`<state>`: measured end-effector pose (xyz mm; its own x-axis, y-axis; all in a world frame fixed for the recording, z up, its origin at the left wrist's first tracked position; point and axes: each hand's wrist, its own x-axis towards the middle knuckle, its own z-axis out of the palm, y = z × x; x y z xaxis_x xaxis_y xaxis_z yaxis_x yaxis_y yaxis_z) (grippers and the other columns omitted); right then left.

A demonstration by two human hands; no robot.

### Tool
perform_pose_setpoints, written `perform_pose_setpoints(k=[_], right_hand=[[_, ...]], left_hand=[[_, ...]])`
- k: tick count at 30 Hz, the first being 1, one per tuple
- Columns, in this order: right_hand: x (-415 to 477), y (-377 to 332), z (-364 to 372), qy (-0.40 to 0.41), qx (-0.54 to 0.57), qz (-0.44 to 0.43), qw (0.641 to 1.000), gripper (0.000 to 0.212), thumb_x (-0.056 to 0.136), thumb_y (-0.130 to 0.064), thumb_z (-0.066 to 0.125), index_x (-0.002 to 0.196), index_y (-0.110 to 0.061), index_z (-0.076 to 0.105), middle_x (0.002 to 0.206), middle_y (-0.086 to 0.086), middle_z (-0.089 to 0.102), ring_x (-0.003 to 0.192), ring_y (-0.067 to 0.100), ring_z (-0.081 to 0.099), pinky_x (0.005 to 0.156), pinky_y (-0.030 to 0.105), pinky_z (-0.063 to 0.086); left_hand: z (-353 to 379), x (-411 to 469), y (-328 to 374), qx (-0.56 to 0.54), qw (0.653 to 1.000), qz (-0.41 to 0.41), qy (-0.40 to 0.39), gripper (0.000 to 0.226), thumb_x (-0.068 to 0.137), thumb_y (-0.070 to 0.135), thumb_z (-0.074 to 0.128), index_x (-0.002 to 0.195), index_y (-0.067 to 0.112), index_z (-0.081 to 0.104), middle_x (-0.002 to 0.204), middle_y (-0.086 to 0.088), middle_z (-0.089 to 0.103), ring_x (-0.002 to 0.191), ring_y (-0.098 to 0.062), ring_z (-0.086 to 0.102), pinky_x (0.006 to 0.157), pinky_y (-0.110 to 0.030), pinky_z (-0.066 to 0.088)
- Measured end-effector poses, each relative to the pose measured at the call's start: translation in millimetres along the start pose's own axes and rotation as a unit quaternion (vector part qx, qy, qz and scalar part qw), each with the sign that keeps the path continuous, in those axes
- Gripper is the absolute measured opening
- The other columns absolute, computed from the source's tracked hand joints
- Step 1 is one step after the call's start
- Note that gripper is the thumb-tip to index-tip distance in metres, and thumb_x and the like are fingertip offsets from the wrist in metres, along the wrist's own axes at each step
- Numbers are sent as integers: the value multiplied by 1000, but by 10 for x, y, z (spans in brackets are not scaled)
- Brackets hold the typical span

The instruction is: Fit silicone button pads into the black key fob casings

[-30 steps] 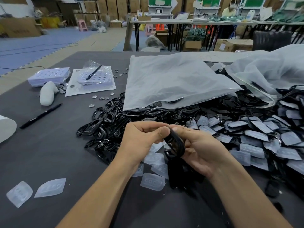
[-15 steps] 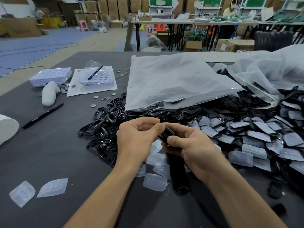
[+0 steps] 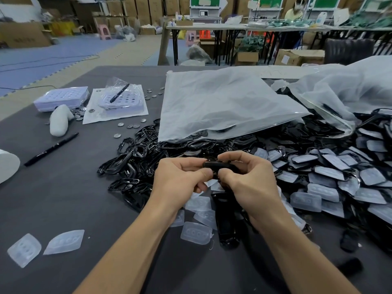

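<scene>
Both hands meet over the middle of the table. My left hand [image 3: 180, 179] and my right hand [image 3: 250, 181] each pinch one black key fob casing [image 3: 218, 165] between thumb and fingers, held level just above the table. Whether a pad sits inside it is hidden by my fingers. Loose translucent silicone pads [image 3: 196, 232] lie under my wrists, and two more pads [image 3: 63, 241] lie at the near left. A heap of black casings [image 3: 135, 153] spreads behind my hands. Casings with pads fitted [image 3: 328, 172] are piled to the right.
A large clear plastic bag [image 3: 222, 102] covers part of the heap, with another bag [image 3: 350, 90] at far right. At left lie a black pen [image 3: 51, 149], white trays [image 3: 61, 98], coin cells [image 3: 129, 125] and a white roll [image 3: 6, 166]. A long black part [image 3: 226, 221] lies below my hands.
The casing has turned from upright to lying level between both hands, and my hands have lifted slightly away from me while the right thumb came over onto it.
</scene>
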<state>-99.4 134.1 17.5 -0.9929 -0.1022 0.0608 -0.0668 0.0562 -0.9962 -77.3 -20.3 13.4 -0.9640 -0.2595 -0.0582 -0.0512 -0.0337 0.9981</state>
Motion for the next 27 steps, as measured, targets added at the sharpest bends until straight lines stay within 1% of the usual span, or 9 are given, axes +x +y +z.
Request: perform_pose_setpoints(k=[4,7,11,15,19,20,22,24,27], right_hand=[[37,-10,-29,-26,-28,0,999,31,81,8,66,82,-22,77,75,2,77,57,11,62,57,27,51],[55,-27,-75,-38,-36,-1,999,35,81,10,64,78,-22,78,74,5,77,61,13,63,62,32,51],[39,-58,-110,-80,-11,20,997,35,80,15,64,75,-17,78,76,16,74,67,22,61,68,38,47],[64,-78,-190,-136,70,82,985,36,81,16,66,72,-16,79,80,14,68,78,27,60,76,38,52],[92,-116,-243,-177,197,149,953,9,73,-7,75,78,-9,82,87,15,72,76,20,71,71,27,62],[99,-113,-251,-182,209,155,948,12,73,-11,75,81,-8,82,87,16,72,73,19,71,67,25,61],[96,-119,-235,-177,221,165,945,14,72,-13,75,82,-7,83,84,17,72,67,19,70,60,23,59],[85,-117,-192,-156,241,170,943,13,72,-12,74,81,-5,81,81,18,73,63,20,71,57,23,58],[57,-126,-105,-93,240,158,953,7,80,-8,74,76,-6,80,77,17,74,62,19,71,57,24,58]], left_hand=[[8,-10,-2,4,1000,8,-7,18,82,-4,79,87,12,84,70,-14,76,48,-14,60,52,-22,50],[-4,-9,-7,32,999,34,-17,21,81,0,80,81,21,85,68,-13,75,49,-13,60,55,-23,51],[-5,-25,-45,68,996,58,3,22,80,11,82,82,33,84,72,-1,78,64,-9,71,64,-20,54],[15,-28,-32,19,999,22,-13,18,83,4,79,86,21,85,73,-8,77,64,-12,67,65,-19,52],[30,-39,19,-67,997,-30,-27,15,85,2,75,85,13,85,74,-9,75,62,-11,67,60,-17,52],[27,-42,39,-91,995,-39,-26,14,84,3,75,81,14,84,72,-8,75,60,-11,67,58,-17,52],[10,-39,65,-145,987,-52,-37,7,74,12,77,78,11,83,69,-7,73,59,-12,67,55,-17,52],[-1,-43,78,-186,979,-58,-55,21,66,25,77,81,9,82,72,-8,73,61,-13,68,55,-18,54],[3,-22,59,-181,981,-58,-38,31,71,40,75,80,12,84,82,-9,79,66,-13,73,57,-19,56]])
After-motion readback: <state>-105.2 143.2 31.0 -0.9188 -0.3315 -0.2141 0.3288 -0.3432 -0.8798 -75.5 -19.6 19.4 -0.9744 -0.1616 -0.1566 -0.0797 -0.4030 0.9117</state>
